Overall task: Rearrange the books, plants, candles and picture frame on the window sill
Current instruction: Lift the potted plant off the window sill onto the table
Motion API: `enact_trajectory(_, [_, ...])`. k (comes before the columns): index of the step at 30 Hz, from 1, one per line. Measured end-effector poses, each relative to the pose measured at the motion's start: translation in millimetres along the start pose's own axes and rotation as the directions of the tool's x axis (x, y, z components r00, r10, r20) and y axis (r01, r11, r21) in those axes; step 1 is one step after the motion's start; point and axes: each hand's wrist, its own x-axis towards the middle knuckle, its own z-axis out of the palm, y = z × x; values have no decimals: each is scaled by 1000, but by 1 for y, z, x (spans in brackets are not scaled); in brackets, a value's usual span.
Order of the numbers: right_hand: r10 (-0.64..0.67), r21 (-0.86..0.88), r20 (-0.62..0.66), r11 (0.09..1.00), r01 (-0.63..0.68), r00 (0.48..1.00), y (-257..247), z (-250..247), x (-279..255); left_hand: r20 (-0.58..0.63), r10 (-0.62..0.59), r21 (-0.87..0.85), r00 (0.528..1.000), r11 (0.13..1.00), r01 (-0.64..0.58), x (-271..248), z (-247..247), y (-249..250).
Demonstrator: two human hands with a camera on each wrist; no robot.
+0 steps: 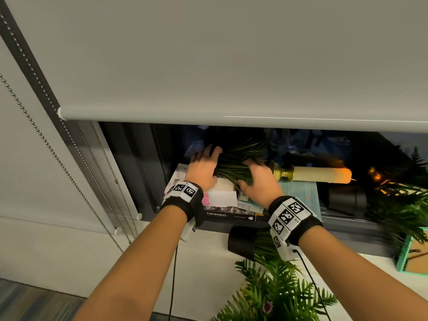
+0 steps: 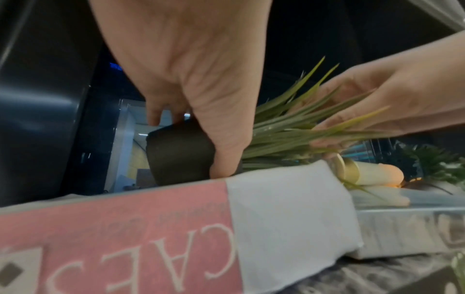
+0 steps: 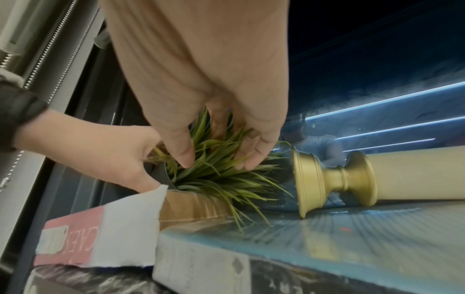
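A person stands at a window sill [image 1: 208, 246]. Near its left end, a grass plant [image 1: 234, 158] lies tipped on its side atop stacked books [image 1: 222, 198]. The left hand [image 1: 203, 169] grips its black pot [image 2: 178, 153]. The right hand [image 1: 259, 181] closes loosely round the leaves. Just to the right, a candle [image 1: 322, 173] in a gold holder [image 1: 283, 173] lies flat on a teal book [image 1: 298, 193].

1. Plant pot [image 2: 178, 155]: matt black, smooth.
2. Grass leaves [image 3: 221, 175]: plastic-looking, slightly glossy.
3. Candle holder [image 3: 334, 179]: gold, satin metallic finish.
4. Candle [image 3: 415, 175]: cream, smooth, waxy.
5. Pink book cover [image 2: 113, 228]: matt paper.
6. Roller blind [image 1: 231, 54]: matt cloth.
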Motion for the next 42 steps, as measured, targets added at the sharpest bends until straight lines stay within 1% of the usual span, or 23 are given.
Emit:
enact_trajectory(4, [-16, -1, 12, 1000, 16, 1000, 0, -3, -1, -25, 20, 80, 999, 997, -18, 1, -5, -1])
enact_trajectory(7, [-65, 4, -2, 998, 65, 998, -3, -8, -3, -89, 8, 87, 996, 996, 0, -2, -5, -6])
enact_trajectory(11, [-139, 81, -79, 986, 145, 987, -9, -19, -11, -197, 11, 86, 980, 996, 7, -14, -12, -7])
enact_trajectory(14, [-149, 170, -162, 970, 177, 975, -7, -29, -25, -309, 28, 77, 951, 997, -5, -36, -22, -5])
enact_trajectory(16, [-149, 233, -209, 952, 197, 966, -1, -34, -36, -344, 36, 50, 938, 999, -20, -52, -28, -1])
enact_trajectory(18, [-130, 280, -236, 940, 196, 963, 6, -39, -51, -346, 18, -11, 938, 1000, -23, -70, -34, 6])
enact_trajectory(21, [-77, 347, -224, 925, 153, 972, 18, -49, -75, -327, -34, -159, 944, 987, -19, -98, -45, 26])
enact_trajectory(23, [-62, 386, -185, 913, 131, 981, 25, -55, -93, -278, -60, -274, 959, 962, -19, -117, -52, 44])
enact_trajectory(24, [-64, 390, -136, 914, 113, 989, 28, -58, -101, -234, -57, -323, 971, 946, -23, -125, -55, 53])
enact_trajectory(26, [-67, 424, 47, 905, 41, 997, 31, -65, -121, -154, -15, -395, 988, 918, -47, -141, -55, 70])
enact_trajectory(27, [-74, 474, 147, 880, -5, 986, 31, -68, -130, -120, 5, -422, 993, 905, -55, -145, -50, 76])
enact_trajectory(28, [-95, 532, 215, 846, -35, 972, 33, -71, -139, -91, 21, -444, 996, 894, -59, -150, -47, 84])
enact_trajectory(29, [-115, 577, 241, 815, -47, 964, 32, -76, -146, -64, 30, -455, 997, 889, -56, -152, -41, 90])
enact_trajectory(31, [-133, 614, 246, 788, -48, 960, 34, -85, -159, 1, 62, -449, 998, 892, -55, -157, -29, 107])
enact_trajectory(32, [-140, 610, 245, 791, -40, 959, 34, -88, -165, 35, 99, -446, 995, 892, -73, -161, -23, 116])
enact_trajectory(33, [-151, 593, 244, 805, -24, 958, 32, -92, -171, 58, 149, -472, 987, 875, -104, -165, -18, 125])
enact_trajectory(35, [-142, 528, 238, 849, -6, 961, 35, -96, -184, 105, 210, -584, 972, 804, -110, -177, -11, 145])
enact_trajectory(36, [-123, 494, 223, 869, -4, 967, 39, -98, -191, 114, 221, -605, 969, 788, -109, -183, -9, 155])
enact_trajectory(38, [-61, 448, 164, 894, -19, 985, 50, -103, -206, 97, 229, -592, 969, 796, -129, -194, -6, 176])
enact_trajectory(40, [-27, 439, 119, 898, -28, 993, 63, -107, -220, 79, 246, -560, 966, 813, -160, -201, -3, 192])
enact_trajectory(42, [-1, 445, 96, 895, -42, 995, 75, -110, -235, 94, 273, -548, 957, 817, -180, -208, -3, 209])
